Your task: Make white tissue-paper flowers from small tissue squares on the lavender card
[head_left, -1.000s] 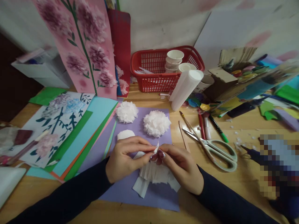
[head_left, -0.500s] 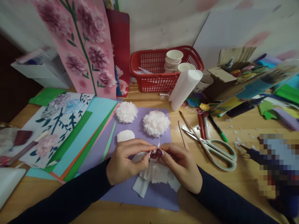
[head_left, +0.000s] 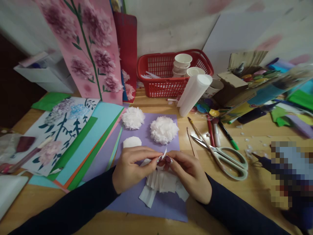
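Note:
My left hand (head_left: 132,166) and my right hand (head_left: 189,174) meet over a purple paper sheet (head_left: 158,205), fingertips pinched together on a pleated, fringed piece of white tissue paper (head_left: 161,182). A thin layer of the tissue stands up between my thumbs. Two finished white tissue flowers (head_left: 133,117) (head_left: 164,129) lie on the far part of the purple sheet. A small round white tissue piece (head_left: 132,142) sits just beyond my left hand.
Scissors (head_left: 226,158) lie right of the sheet, with markers (head_left: 216,130) and a thin stick beyond. A red basket (head_left: 168,73) holding paper cups stands at the back, a white roll (head_left: 193,94) leaning near it. Coloured paper sheets (head_left: 85,140) and flower pictures fill the left.
My fingers have shifted slightly on the tissue, working at one thin layer; both hands stay in the same place. Nothing else on the table has moved.

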A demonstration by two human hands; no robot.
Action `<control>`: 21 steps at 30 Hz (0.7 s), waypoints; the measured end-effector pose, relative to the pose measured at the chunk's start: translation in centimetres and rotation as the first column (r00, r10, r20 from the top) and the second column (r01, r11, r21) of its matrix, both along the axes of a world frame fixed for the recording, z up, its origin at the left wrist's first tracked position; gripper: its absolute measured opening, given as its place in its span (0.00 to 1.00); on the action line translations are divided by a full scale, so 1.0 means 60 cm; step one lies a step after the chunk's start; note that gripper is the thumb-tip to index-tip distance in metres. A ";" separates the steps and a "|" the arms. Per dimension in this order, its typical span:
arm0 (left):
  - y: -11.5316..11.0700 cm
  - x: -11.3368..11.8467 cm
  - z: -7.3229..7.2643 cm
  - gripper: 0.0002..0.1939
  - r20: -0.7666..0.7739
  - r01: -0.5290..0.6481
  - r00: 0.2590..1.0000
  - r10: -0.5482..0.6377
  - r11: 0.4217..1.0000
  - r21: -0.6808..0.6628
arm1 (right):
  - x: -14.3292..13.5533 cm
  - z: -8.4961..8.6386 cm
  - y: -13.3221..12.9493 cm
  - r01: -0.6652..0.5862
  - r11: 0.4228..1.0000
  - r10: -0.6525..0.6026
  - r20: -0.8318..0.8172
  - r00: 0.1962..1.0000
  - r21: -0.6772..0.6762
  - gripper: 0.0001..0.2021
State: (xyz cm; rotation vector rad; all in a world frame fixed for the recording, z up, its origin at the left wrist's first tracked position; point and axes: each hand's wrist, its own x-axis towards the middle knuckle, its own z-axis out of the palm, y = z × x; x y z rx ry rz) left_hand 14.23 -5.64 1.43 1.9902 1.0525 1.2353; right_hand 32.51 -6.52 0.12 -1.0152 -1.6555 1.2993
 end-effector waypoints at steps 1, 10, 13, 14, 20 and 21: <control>0.000 0.000 0.000 0.09 -0.008 -0.003 1.000 0.003 1.000 0.006 | 0.000 0.000 0.000 0.005 1.000 -0.005 0.010 1.000 0.005 0.09; -0.007 0.003 0.003 0.07 -0.052 -0.045 0.998 0.044 0.999 -0.009 | 0.000 0.000 -0.003 -0.001 1.000 0.001 0.014 1.000 0.024 0.09; -0.008 0.004 0.002 0.07 -0.064 -0.058 0.996 0.056 0.998 -0.024 | 0.000 0.001 -0.004 0.002 1.000 -0.002 0.012 1.000 0.024 0.08; -0.008 0.005 0.002 0.08 -0.061 -0.051 0.997 0.050 0.998 -0.022 | 0.000 0.002 -0.003 0.011 1.000 -0.011 0.022 1.000 0.026 0.08; -0.006 0.008 0.004 0.07 -0.046 -0.036 0.998 0.036 0.999 -0.005 | -0.002 0.003 -0.001 0.030 0.999 -0.031 0.048 0.998 0.029 0.09; -0.006 0.008 0.005 0.07 -0.045 -0.041 0.998 0.041 0.999 -0.004 | -0.002 0.002 -0.001 0.025 0.999 -0.026 0.043 0.999 0.028 0.09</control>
